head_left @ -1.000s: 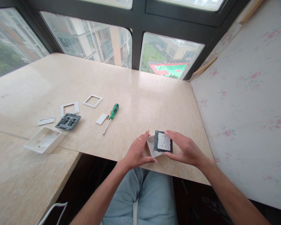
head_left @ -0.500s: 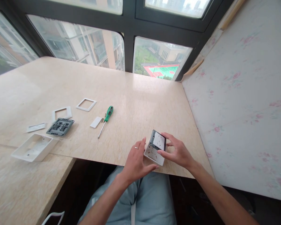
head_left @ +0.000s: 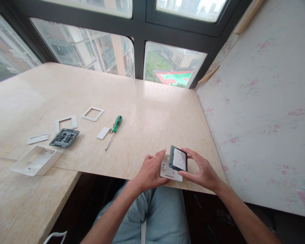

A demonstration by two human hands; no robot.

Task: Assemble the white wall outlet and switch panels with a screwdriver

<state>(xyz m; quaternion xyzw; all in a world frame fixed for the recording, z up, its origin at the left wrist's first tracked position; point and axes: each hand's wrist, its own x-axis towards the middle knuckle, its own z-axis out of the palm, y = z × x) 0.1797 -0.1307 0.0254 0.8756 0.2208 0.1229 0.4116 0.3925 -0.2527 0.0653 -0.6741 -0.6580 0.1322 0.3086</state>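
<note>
A socket module (head_left: 179, 159) with a white slotted face and dark grey frame is pinched in my right hand (head_left: 202, 171), thumb below and fingers above. It is tilted over a white mounting box (head_left: 167, 171) near the table's front edge. My left hand (head_left: 151, 173) grips the left side of that box, thumb along the near edge and fingers at the far side. The module's lower part hides some of the box. Whether the two parts touch, I cannot tell.
Left of my hands lie a green-handled screwdriver (head_left: 114, 132), small screws (head_left: 110, 130), a white plate (head_left: 103, 133) and two white frames (head_left: 93, 114). Farther left are a grey switch module (head_left: 64, 138), a white strip (head_left: 38, 139) and another white box (head_left: 37, 162). A papered wall (head_left: 259, 112) bounds the right.
Both hands have shifted slightly right. The socket module has moved right and lifted from the box, showing more of the box's inside. My left fingers have closed in around the box.
</note>
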